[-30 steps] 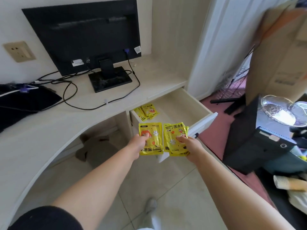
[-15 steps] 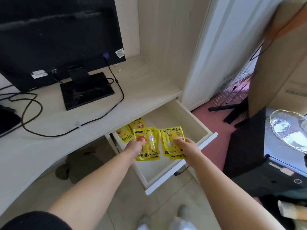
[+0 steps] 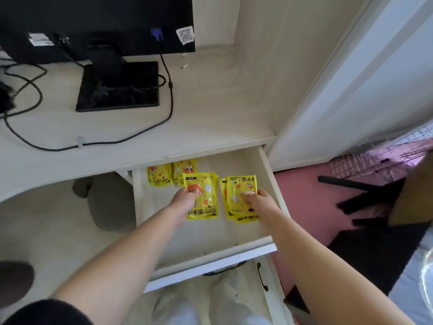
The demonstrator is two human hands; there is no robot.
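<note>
A black sleeve (image 3: 46, 310) covered the left arm above the elbow, at the near left. The left forearm (image 3: 131, 245) and right forearm (image 3: 304, 252) were bare. Pale, creased trousers (image 3: 187, 310) showed near, between them.

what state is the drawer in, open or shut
Open: the drawer is pulled far out from under the desk, its inside showing, with yellow packets lying at its back.

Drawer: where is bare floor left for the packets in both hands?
Bare: the front strip of the drawer, between the front panel and the held packets in the left hand and right hand; also the back right corner. Crowded: back left, where two loose packets lie.
</note>
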